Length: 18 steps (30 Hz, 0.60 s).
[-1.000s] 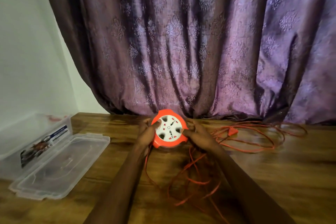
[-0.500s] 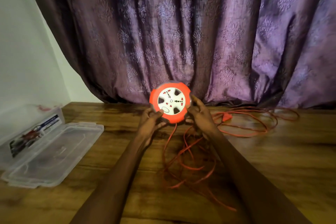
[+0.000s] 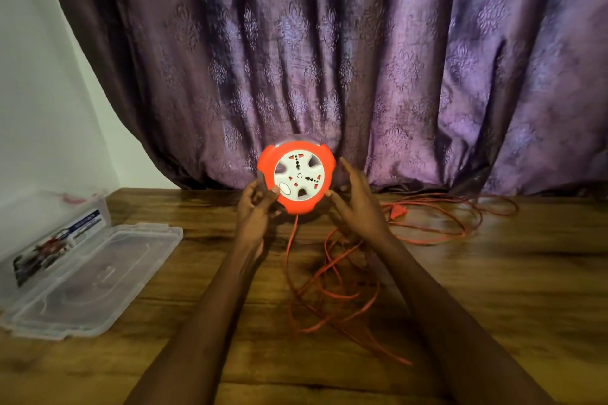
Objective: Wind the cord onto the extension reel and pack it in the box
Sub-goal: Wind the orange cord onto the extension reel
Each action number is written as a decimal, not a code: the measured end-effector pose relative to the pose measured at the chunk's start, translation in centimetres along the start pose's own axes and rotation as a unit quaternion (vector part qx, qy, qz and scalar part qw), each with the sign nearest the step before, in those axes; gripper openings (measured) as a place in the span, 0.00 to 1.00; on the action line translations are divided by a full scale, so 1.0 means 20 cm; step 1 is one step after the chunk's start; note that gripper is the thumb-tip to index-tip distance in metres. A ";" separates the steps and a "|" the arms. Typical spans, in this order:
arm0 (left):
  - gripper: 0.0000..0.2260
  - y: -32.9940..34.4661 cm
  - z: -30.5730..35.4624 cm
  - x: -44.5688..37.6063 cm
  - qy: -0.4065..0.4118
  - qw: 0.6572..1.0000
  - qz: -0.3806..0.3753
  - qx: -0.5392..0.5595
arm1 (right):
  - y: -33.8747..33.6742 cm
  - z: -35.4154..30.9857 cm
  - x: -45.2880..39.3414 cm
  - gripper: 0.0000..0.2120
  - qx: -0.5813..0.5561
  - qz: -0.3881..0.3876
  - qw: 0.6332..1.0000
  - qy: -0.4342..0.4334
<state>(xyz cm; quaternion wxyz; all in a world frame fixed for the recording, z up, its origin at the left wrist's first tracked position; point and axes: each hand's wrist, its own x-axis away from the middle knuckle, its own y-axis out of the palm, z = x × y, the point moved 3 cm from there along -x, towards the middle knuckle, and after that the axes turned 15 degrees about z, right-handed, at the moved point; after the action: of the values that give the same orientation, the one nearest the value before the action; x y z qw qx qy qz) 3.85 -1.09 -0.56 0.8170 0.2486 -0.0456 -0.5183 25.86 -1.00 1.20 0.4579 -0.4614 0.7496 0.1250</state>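
The round orange extension reel [image 3: 297, 177] with a white socket face is held upright above the wooden table [image 3: 493, 289], its face toward me. My left hand [image 3: 255, 210] grips its lower left edge, thumb on the white face. My right hand [image 3: 357, 207] touches the lower right rim with thumb and fingertips, the fingers spread. The orange cord [image 3: 329, 283] hangs from the reel's underside and lies in loose tangled loops on the table, running right to the orange plug [image 3: 398, 213].
A clear plastic box [image 3: 49, 230] stands at the left with its hinged lid [image 3: 95, 276] lying open and flat on the table. A purple curtain [image 3: 329, 59] hangs behind the table, a white wall at the left.
Both hands have lifted the reel off the table and tipped its socket face toward me. The reel's white face has turned. The cord now hangs straight down from it.
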 end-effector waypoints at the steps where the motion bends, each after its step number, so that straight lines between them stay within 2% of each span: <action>1: 0.17 0.00 0.01 -0.01 0.001 1.000 -0.006 -0.009 | 0.00 -0.01 -0.02 0.36 -0.050 -0.011 0.997 0.061; 3: 0.14 0.00 0.03 -0.02 0.007 0.999 -0.030 -0.023 | 0.01 -0.04 -0.06 0.36 -0.162 -0.053 0.972 0.160; 6: 0.07 0.02 0.03 -0.01 0.014 0.997 -0.065 -0.029 | 0.01 -0.05 -0.09 0.24 -0.224 -0.108 0.939 0.236; 8: 0.08 0.03 0.01 0.01 -0.007 0.998 -0.067 -0.006 | 0.01 -0.03 -0.06 0.18 -0.233 -0.122 0.920 0.290; 11: 0.13 0.04 -0.01 0.01 -0.073 0.996 -0.057 0.014 | 0.03 0.01 0.00 0.12 -0.263 -0.095 0.888 0.364; 13: 0.14 0.02 -0.02 0.01 -0.113 0.989 -0.086 -0.045 | 0.07 0.02 0.02 0.12 -0.282 -0.061 0.871 0.397; 15: 0.13 0.01 -0.03 0.02 -0.138 0.976 -0.136 -0.102 | 0.09 0.02 0.03 0.18 -0.296 -0.037 0.855 0.424; 18: 0.12 0.01 -0.03 0.02 -0.126 0.978 -0.122 -0.111 | 0.09 -0.01 0.05 0.23 -0.264 -0.050 0.863 0.428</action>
<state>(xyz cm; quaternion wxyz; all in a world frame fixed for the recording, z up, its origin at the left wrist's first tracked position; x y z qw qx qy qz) 4.37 -1.27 -1.04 0.7581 0.0930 -0.0596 -0.6427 24.10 -0.65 0.14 -0.0412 -0.6103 0.7865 0.0851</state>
